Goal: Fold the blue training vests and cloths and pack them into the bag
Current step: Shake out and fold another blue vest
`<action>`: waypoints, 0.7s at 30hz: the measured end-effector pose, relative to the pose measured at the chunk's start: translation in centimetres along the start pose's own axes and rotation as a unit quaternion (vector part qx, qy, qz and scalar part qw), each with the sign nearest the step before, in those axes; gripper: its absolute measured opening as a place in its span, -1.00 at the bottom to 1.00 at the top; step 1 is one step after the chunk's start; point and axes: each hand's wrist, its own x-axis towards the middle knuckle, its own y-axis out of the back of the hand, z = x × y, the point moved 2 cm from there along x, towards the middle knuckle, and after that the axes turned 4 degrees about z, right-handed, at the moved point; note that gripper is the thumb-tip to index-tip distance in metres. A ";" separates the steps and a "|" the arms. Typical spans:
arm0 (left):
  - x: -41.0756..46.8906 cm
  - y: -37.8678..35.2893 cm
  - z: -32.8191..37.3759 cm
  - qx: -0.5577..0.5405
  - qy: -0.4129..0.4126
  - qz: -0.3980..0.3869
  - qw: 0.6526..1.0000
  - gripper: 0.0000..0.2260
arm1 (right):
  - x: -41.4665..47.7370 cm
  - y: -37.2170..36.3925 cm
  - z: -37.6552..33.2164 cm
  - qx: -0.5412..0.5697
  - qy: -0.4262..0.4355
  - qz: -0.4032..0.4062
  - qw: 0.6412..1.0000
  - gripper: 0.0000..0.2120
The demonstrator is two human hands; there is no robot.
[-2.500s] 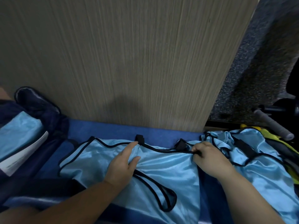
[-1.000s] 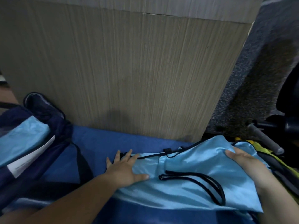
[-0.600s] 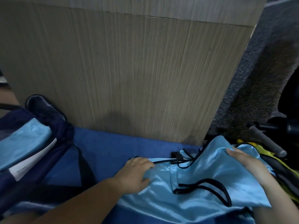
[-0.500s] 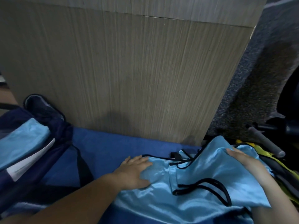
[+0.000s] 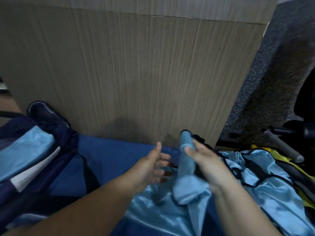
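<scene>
Slippery satin may slide free: the right hand (image 5: 204, 164) has its grip clamped on the bunched, black-trimmed vest (image 5: 185, 169), held upright over the blue cloth (image 5: 110, 155), while the left hand (image 5: 151, 167) hovers beside it, grip apart. A loose fold could unravel before reaching the navy bag (image 5: 56, 126) at far left

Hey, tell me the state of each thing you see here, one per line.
Folded light blue satin vest: upright, gripped by the right hand.
Left hand: open, holding nothing.
Dark navy fabric bag: open, folded blue cloth inside.
Heap of light blue satin vests: unfolded, crumpled.
</scene>
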 end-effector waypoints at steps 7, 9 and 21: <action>-0.6 4.6 -0.6 -0.036 0.078 -0.016 0.996 -0.64 | -0.6 -4.6 3.2 -0.106 -0.018 -0.154 0.982 -0.14; -0.1 6.9 -2.0 0.006 0.079 0.070 0.994 -0.61 | -0.4 -4.1 3.2 -0.175 0.007 -0.119 0.977 -0.40; 0.4 8.8 -2.8 0.451 -0.047 0.141 0.880 -0.43 | -0.2 -0.6 7.7 -0.615 0.101 -0.031 0.781 -0.43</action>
